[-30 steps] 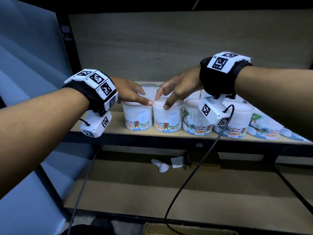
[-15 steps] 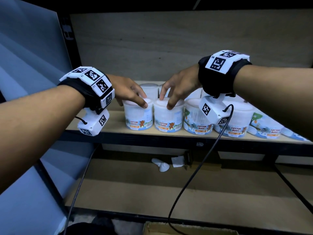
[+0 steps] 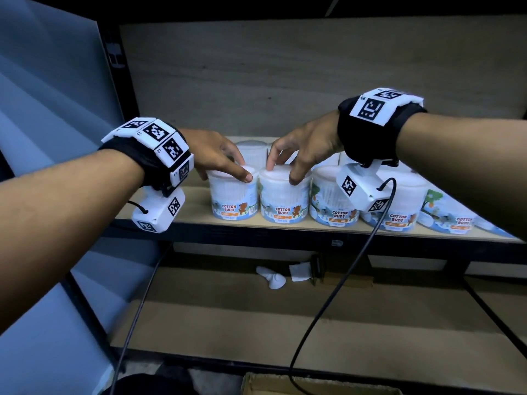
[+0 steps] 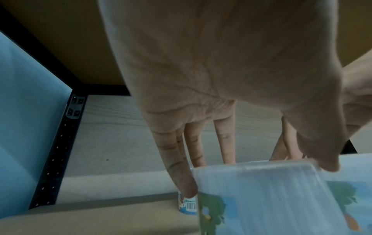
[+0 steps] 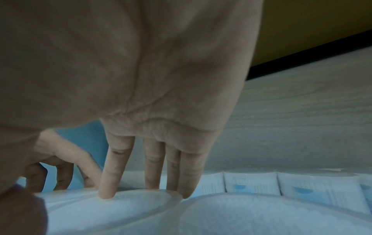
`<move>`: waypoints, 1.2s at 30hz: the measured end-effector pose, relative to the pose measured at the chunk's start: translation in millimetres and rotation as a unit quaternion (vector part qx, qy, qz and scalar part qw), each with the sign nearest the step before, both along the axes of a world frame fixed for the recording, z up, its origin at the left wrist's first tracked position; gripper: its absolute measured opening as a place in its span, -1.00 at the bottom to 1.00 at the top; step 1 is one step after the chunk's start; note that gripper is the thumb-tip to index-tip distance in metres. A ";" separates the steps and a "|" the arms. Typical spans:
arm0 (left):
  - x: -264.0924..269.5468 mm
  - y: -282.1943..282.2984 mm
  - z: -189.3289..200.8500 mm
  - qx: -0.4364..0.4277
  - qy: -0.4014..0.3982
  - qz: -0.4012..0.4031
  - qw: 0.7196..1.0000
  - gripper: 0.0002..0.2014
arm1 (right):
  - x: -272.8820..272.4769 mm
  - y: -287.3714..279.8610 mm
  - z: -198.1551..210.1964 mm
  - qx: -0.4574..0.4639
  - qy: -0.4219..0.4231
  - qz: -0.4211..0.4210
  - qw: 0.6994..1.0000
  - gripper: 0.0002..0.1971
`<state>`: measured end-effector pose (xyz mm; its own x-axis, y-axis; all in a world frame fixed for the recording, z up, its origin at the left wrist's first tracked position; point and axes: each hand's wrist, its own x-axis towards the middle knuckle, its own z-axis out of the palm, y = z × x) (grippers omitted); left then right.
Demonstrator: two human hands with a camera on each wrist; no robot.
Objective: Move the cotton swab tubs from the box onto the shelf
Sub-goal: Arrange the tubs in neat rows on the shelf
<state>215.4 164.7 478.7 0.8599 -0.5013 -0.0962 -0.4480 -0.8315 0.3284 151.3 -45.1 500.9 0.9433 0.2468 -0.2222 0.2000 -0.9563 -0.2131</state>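
Several white cotton swab tubs with blue "Cotton Buds" labels stand on the wooden shelf (image 3: 191,201). My left hand (image 3: 228,173) holds the leftmost front tub (image 3: 231,201) from above, with the thumb on the front rim and the fingers over the far side. In the left wrist view those fingers (image 4: 185,182) hang down past the tub (image 4: 261,190). My right hand (image 3: 282,172) holds the second tub (image 3: 283,203) by its lid. Its index fingertip (image 5: 105,194) presses the lid (image 5: 120,211), and the other fingers reach its far rim. The cardboard box (image 3: 285,387) shows at the bottom edge.
More tubs (image 3: 336,206) fill the shelf to the right, and another row (image 3: 251,149) stands behind. A black post (image 3: 114,67) and a blue panel (image 3: 42,138) bound the left side. The lower shelf (image 3: 228,323) carries white scraps (image 3: 273,280). The wrist cameras' cables (image 3: 328,309) hang across it.
Both hands stay on the same two tubs. Their fingers have gone from lying stretched on the lids to curling down around the rims.
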 end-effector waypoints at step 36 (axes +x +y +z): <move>-20.4 -204.4 66.9 -0.001 -0.188 -0.270 0.944 -0.58 | -62.0 -269.2 54.3 -0.042 -0.119 -0.167 0.978 -0.77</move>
